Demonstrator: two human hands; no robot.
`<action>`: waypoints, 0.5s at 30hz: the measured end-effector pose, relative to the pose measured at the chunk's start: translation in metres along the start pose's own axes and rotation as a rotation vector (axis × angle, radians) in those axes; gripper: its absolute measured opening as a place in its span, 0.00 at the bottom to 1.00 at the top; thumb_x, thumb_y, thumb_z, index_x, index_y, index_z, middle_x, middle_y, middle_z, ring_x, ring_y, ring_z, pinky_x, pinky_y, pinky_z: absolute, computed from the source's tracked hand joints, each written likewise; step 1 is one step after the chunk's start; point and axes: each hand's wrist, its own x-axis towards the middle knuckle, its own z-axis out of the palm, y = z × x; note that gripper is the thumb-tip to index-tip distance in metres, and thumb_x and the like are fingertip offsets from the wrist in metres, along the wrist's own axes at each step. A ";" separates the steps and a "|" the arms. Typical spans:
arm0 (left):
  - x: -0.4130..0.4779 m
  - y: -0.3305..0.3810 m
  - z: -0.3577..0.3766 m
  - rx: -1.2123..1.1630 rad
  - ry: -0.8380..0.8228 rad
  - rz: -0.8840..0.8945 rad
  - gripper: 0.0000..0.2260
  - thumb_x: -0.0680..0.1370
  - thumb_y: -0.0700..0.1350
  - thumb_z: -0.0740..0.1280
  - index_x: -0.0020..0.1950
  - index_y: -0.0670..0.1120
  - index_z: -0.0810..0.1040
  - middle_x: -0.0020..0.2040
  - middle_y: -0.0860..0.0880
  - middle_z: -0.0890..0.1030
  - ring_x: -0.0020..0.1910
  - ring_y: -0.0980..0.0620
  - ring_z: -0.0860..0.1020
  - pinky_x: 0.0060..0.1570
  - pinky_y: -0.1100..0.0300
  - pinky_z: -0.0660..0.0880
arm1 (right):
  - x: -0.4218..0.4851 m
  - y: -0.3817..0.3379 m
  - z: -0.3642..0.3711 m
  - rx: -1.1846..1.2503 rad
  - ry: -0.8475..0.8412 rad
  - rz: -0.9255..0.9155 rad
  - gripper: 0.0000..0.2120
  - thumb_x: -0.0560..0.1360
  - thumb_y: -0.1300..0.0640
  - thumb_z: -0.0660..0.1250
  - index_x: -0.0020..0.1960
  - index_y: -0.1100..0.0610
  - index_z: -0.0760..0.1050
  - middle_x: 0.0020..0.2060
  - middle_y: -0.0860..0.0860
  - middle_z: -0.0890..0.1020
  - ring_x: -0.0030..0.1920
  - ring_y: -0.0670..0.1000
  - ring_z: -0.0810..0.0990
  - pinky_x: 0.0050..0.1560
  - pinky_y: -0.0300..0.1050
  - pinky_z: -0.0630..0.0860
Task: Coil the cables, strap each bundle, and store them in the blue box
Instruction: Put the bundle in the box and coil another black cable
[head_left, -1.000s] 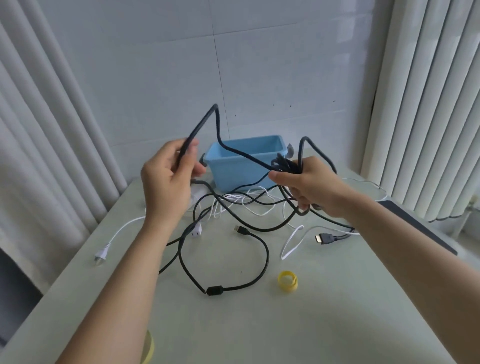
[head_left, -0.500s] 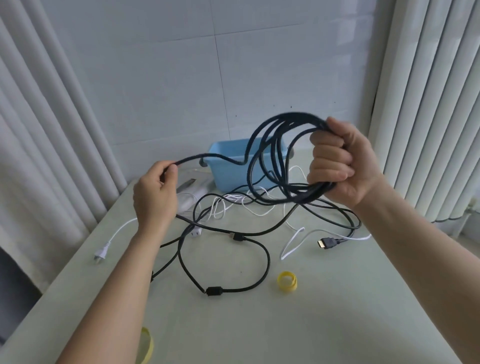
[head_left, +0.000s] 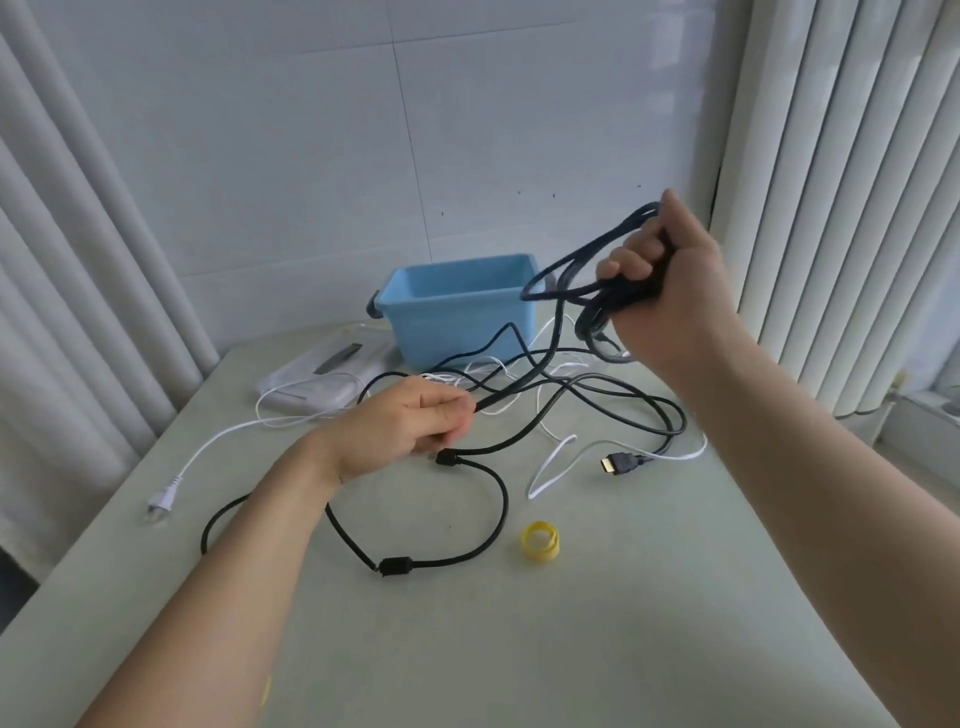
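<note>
My right hand (head_left: 662, 280) is raised at the right and grips several loops of a black cable (head_left: 576, 270), just in front of the blue box (head_left: 462, 312). The rest of that cable trails down to my left hand (head_left: 402, 426), which pinches it low over the table. More black cable (head_left: 488, 519) with a ferrite bead lies looped on the table, ending in an HDMI plug (head_left: 618, 462). White cables (head_left: 550, 467) lie tangled under it. A yellow strap roll (head_left: 540, 540) sits near the middle of the table.
The pale green table (head_left: 571, 649) meets a white tiled wall behind the box. A white power strip (head_left: 322, 379) lies left of the box, its plug (head_left: 161, 501) near the left edge. Curtains hang on both sides. A yellow object peeks out under my left forearm.
My left hand dropped from chest height down to the table, sliding along the cable. My right hand moved up and right with the loops, which now hang narrower.
</note>
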 end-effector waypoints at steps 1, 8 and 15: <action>-0.002 0.002 0.001 -0.064 0.006 0.011 0.19 0.82 0.52 0.60 0.34 0.47 0.67 0.30 0.51 0.63 0.29 0.53 0.58 0.29 0.63 0.58 | -0.001 0.007 0.000 -0.071 -0.009 -0.036 0.18 0.81 0.53 0.64 0.34 0.55 0.66 0.25 0.48 0.64 0.24 0.48 0.62 0.30 0.42 0.68; -0.001 0.028 0.017 -0.327 0.063 -0.014 0.20 0.81 0.55 0.60 0.31 0.49 0.67 0.23 0.49 0.61 0.24 0.52 0.54 0.27 0.55 0.48 | -0.013 0.049 -0.007 -1.170 -0.349 -0.477 0.14 0.79 0.50 0.67 0.43 0.59 0.70 0.29 0.54 0.74 0.29 0.52 0.74 0.34 0.50 0.74; -0.004 0.052 0.020 -0.120 0.282 -0.009 0.12 0.81 0.45 0.67 0.44 0.40 0.85 0.25 0.50 0.67 0.21 0.60 0.64 0.25 0.70 0.61 | -0.024 0.041 -0.007 -1.583 -0.731 -0.163 0.22 0.80 0.44 0.63 0.36 0.60 0.74 0.26 0.51 0.81 0.27 0.51 0.82 0.33 0.39 0.76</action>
